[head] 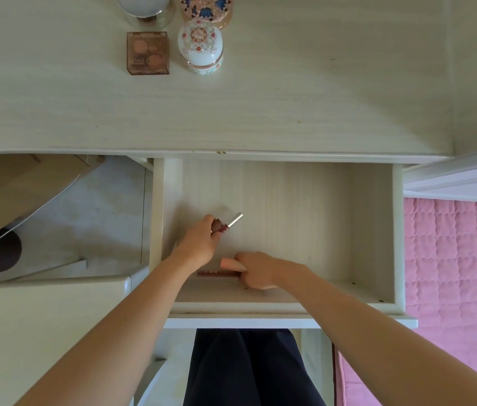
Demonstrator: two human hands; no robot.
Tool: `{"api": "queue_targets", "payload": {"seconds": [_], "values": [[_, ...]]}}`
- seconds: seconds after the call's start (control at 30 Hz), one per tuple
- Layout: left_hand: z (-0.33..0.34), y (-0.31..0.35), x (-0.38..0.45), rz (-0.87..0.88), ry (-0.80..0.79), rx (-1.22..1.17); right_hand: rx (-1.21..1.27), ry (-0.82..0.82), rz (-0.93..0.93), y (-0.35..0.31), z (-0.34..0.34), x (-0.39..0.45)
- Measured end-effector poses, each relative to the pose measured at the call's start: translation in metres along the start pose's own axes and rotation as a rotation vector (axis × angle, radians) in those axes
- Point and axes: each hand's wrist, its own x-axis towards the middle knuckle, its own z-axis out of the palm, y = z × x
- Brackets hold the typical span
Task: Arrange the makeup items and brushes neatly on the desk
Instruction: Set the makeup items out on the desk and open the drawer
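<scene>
Bench (260,106): pale wood top, spans the far half of the view. Carries 4 items, all grouped at far edge, left of centre.

Drawer (372,230): pulled open under the bench's near edge, pale interior. Both hands are inside, near-left part. Rest of the drawer floor shows nothing else I can make out.

Glass jar (145,10): far edge, cut off by frame; domed lid.

Patterned round case (208,7): just right of jar, also cut by frame.

Brown palette (147,52): square, clear lid, pans visible; nearer than the jar.

White ornate pot (200,48): just beside palette, on its right; upright.

Left hand (199,241): fingers curled round a lip-gloss tube (231,222), silver cap pointing far-right, tube raised or just off drawer floor; can't tell which.

Right hand (256,271): fingers curled round a peach tube (231,263); a thin dark-red stick (218,273) lies along its near side, touching or in the same grip; can't tell.

Step in hand (judged): emptying drawer, collecting last small items w/ both hands.

Next move calls for: lift both loads clear of the drawer front, carry to bench, set in line w/ the far-edge group. Dark-red stick is thin, may roll; lay it parallel to the edge.
</scene>
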Motion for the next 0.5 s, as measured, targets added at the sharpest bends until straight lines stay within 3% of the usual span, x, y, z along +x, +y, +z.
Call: {"api": "queue_targets", "payload": {"seconds": [0.3,0.5], "values": [[-0.009,0.024,-0.027,-0.088,0.040,-0.322,0.094,0.089,-0.002,0.016,-0.022,-0.047],[-0.014,0.042,-0.056,-0.163,0.141,-0.592,0.411,0.205,-0.012,0.017,-0.037,-0.095]]}}
